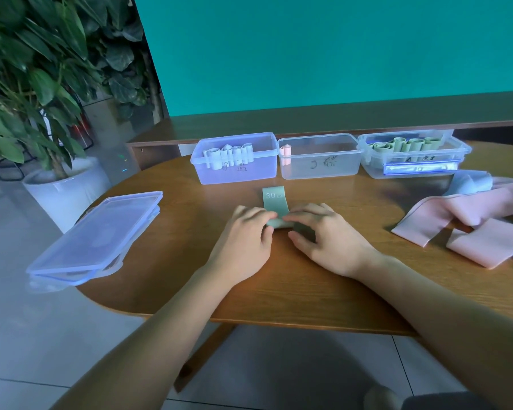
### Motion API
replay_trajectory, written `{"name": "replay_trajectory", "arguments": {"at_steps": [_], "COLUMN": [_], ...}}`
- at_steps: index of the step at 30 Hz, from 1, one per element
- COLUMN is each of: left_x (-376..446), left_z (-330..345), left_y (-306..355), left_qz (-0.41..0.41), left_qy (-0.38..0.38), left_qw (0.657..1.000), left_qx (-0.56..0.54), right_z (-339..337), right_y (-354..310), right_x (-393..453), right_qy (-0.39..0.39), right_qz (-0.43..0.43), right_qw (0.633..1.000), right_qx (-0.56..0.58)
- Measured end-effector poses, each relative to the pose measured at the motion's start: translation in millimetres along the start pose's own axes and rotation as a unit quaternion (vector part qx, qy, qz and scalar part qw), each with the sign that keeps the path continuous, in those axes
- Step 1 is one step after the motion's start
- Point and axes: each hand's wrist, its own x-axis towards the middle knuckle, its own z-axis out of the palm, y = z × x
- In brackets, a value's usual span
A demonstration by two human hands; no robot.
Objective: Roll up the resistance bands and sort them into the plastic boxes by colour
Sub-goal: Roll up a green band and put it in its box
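Three clear plastic boxes stand in a row at the far side of the counter (279,291). The left box (234,170) holds several pale rolled bands standing on end; the middle box (319,168) holds one pink roll (285,155) at its left wall; the right box (412,164) holds green rolls. At the middle, the left hand (243,235) and right hand (323,232) both pinch the rolled near end of a green resistance band (274,199), whose flat far end reads "30 LB". Loose pink bands (471,226) lie at the right. Stacked clear lids (98,235) overhang the counter's left edge. A potted plant (33,69) stands on the tiled floor, far left, beside a teal wall (338,48).
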Motion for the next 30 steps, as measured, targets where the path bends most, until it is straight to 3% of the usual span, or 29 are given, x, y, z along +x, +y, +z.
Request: {"name": "replay_trajectory", "arguments": {"at_steps": [5,12,30], "left_x": [1,9,28], "left_z": [1,4,11], "left_y": [-2,-6,-17], "left_qz": [0.006,-0.013,-0.026], "left_qy": [0.031,-0.003,-0.001], "left_qw": [0.999,1.0,1.0], "left_qx": [-0.009,0.001,-0.005], "right_z": [3,5,9], "right_y": [4,7,19], "right_x": [8,14,35], "right_qy": [-0.028,-0.008,-0.013], "right_qz": [0.022,0.01,0.021], "right_qw": [0.999,1.0,1.0], "right_qx": [-0.001,-0.003,-0.004]}}
